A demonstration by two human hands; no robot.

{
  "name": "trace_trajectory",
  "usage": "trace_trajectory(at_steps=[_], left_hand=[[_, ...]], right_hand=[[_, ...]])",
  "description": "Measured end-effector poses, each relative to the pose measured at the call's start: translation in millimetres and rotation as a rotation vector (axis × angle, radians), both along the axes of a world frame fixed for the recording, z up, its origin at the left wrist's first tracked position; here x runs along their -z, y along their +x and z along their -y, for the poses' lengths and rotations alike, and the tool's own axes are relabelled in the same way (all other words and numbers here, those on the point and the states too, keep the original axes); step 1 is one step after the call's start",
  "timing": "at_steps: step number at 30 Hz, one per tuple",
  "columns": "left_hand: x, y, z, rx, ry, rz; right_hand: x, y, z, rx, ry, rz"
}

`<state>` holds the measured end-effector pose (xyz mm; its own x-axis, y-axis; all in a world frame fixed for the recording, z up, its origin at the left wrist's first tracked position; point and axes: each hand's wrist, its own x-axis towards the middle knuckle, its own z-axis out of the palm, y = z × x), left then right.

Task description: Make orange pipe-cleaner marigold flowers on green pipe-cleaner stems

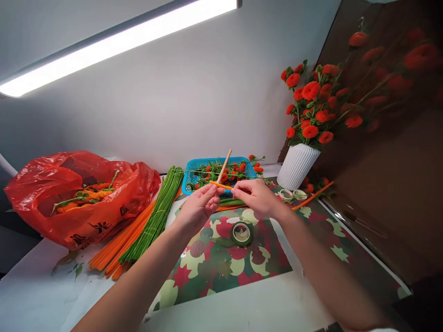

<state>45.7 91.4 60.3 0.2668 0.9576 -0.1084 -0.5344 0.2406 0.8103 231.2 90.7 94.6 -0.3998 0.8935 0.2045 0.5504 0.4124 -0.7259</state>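
Both hands are raised over the patterned mat (pixel 238 267), in front of the blue basket (pixel 187 177). My left hand (pixel 199 206) pinches a thin wooden stick (pixel 225 166), which points up, together with one end of an orange stem (pixel 221 185). The orange stem runs across to my right hand (pixel 256 197), whose fingers are closed on it. Green stems and small orange-red flowers fill the basket behind. Below the hands a roll of green tape (pixel 241 234) lies on the mat.
A red plastic bag (pixel 100 226) holding orange flowers is at the left, beside bundled green stems (pixel 152 226) and orange stems (pixel 121 235). At the right, a white ribbed vase (pixel 298 167) of orange-red flowers (pixel 311 91) stands near tape rolls (pixel 285 194) and a brown glossy panel (pixel 387 184).
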Motion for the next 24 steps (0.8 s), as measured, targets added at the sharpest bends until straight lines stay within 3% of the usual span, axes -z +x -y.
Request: trace_trajectory(at_steps=[9, 24], left_hand=[[0.7, 1.9, -0.4, -0.117, -0.008, 0.039], [-2.6, -7.0, -4.0, 0.022, 0.040, -0.104]], right_hand=[[4.7, 0.8, -1.1, -0.064, -0.031, -0.006], [1.7, 5.8, -0.5, -0.103, -0.111, 0.036]])
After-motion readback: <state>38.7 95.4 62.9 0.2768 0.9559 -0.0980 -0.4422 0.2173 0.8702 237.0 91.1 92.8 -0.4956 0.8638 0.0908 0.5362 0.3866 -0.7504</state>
